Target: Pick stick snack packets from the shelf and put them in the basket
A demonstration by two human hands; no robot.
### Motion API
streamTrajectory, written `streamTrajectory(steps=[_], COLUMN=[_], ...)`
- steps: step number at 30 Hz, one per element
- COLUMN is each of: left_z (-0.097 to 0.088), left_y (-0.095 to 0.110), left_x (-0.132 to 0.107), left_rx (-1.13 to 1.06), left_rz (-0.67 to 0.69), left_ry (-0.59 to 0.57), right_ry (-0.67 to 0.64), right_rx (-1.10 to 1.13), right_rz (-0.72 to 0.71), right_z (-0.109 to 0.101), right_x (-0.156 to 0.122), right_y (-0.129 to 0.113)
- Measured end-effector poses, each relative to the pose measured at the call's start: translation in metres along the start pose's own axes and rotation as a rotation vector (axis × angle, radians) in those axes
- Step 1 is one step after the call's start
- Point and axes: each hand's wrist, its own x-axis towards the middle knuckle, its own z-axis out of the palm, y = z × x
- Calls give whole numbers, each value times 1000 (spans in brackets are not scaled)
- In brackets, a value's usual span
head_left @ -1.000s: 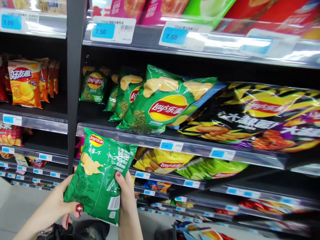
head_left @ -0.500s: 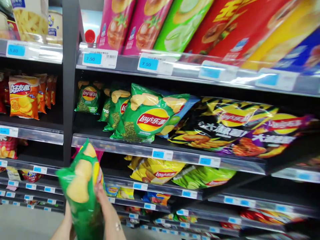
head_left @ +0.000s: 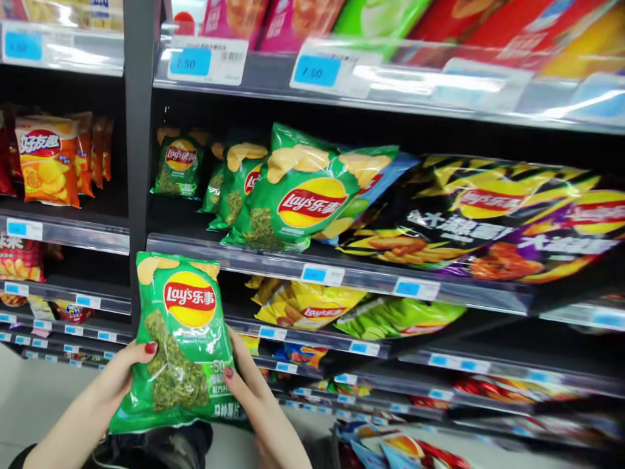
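Note:
A green bag of Lay's chips [head_left: 183, 345] is held up in front of me, its printed front facing the camera. My left hand [head_left: 127, 365] grips its left edge, thumb on the front and fingers hidden behind. On the right edge, my right hand [head_left: 244, 371] holds it the same way, thumb near the printed "-50". Just beyond, on the shelf, leans a matching green chip bag [head_left: 297, 202]. Smaller green bags [head_left: 178, 163] stand to its left.
Black chip bags [head_left: 469, 215] lie right of the green ones. Yellow bags [head_left: 312, 306] fill part of a lower shelf. An upright post [head_left: 141, 163] divides the shelving, with orange bags [head_left: 49, 163] beyond it. At bottom right, colourful packets [head_left: 385, 446] sit low down.
The held chip bag has turned from edge-on to face the camera. The shelves have shifted in view, the upper ones higher, and more of my arms shows.

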Motion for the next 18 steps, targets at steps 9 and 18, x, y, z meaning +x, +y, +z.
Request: streamTrajectory(steps=[9,18], left_z=[13,-22], left_y=[4,7], left_x=[5,14], left_rx=[93,359], left_rz=[-35,-7], left_ry=[23,75], right_ry=[114,144], right_rx=[63,124], right_rz=[96,38], right_z=[2,12], right_x=[-12,-16], right_y=[-4,-9])
